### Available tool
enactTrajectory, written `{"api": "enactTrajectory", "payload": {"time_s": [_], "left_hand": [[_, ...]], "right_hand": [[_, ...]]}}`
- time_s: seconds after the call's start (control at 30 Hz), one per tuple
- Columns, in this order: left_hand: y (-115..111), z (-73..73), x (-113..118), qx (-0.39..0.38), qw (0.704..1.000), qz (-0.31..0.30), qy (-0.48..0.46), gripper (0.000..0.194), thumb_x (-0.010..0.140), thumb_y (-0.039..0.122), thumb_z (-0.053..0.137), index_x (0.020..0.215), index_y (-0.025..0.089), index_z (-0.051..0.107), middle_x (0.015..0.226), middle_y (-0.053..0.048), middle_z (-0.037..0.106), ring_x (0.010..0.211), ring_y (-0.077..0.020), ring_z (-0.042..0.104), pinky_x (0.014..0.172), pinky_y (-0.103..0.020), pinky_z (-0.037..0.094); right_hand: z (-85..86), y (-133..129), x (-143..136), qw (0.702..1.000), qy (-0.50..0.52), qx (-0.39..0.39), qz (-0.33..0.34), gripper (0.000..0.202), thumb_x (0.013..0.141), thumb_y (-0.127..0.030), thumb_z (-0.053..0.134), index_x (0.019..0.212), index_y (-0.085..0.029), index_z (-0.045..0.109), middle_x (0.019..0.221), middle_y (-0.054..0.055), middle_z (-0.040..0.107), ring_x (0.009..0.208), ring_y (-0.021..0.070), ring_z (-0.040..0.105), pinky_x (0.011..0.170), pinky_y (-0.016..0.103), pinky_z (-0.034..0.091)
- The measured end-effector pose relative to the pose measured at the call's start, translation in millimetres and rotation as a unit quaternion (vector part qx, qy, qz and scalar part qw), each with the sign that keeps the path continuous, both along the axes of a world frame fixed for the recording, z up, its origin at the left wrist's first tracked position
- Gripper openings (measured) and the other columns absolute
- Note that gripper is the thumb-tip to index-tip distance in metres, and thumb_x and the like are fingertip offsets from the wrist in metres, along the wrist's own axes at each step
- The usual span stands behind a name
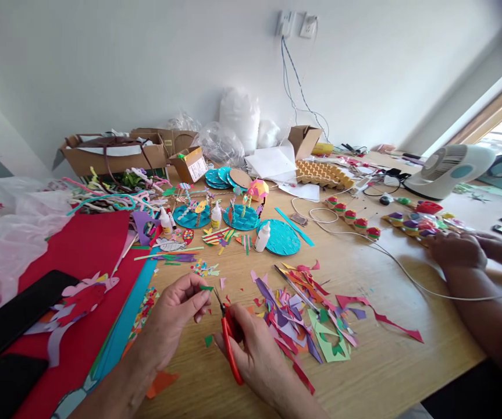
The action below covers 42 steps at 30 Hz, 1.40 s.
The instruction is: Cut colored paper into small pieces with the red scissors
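Note:
Between the thumb and index finger of my left hand (185, 302) is a small green paper piece (206, 288). My right hand (253, 349) is closed around the red-handled scissors (230, 349), whose tips point up and left, close to the green piece. Another green scrap (208, 340) lies on the table below my hands, and an orange scrap (162, 383) lies near my left forearm. To the right of my right hand spreads a pile of coloured paper scraps (289, 320), with a pen (294, 286) lying across it.
Behind my hands stand white glue bottles (262, 237) and blue discs (282, 237) with small paper decorations. Red sheets (76, 250) and black phone-like objects (19, 320) lie at left. Another person's hands (458, 251) rest at right, near a cable (401, 270) and a fan (445, 169).

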State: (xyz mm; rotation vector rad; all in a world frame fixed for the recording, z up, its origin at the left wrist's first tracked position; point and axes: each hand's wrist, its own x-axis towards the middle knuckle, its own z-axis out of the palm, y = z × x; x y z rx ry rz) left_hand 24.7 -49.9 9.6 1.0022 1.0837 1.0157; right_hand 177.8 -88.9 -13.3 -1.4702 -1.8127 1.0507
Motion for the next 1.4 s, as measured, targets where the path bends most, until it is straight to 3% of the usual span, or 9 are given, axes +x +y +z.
{"api": "enactTrajectory", "payload": {"time_s": [0.7, 1.4], "left_hand": [[0.2, 0.3, 2.4, -0.004, 0.996, -0.065, 0.058, 0.008, 0.068, 0.024, 0.058, 0.068, 0.017, 0.054, 0.053, 0.007, 0.047, 0.048, -0.0077, 0.039, 0.045, -0.019, 0.031], [0.5, -0.8, -5.5, 0.008, 0.994, -0.053, 0.096, 0.008, 0.066, 0.025, 0.059, 0.07, 0.017, 0.058, 0.053, 0.007, 0.042, 0.049, -0.0091, 0.037, 0.045, -0.019, 0.032]], "right_hand": [[2.7, -1.2, 1.7, 0.998, -0.051, 0.028, -0.015, 0.021, 0.079, -0.024, 0.049, 0.062, -0.019, 0.038, 0.053, -0.006, 0.039, 0.048, 0.0076, 0.03, 0.045, 0.02, 0.019], [-3.9, -3.5, 4.0, 0.998, -0.061, 0.034, -0.005, 0.022, 0.079, -0.022, 0.05, 0.06, -0.018, 0.038, 0.053, -0.007, 0.036, 0.049, 0.0071, 0.029, 0.045, 0.02, 0.018]]}}
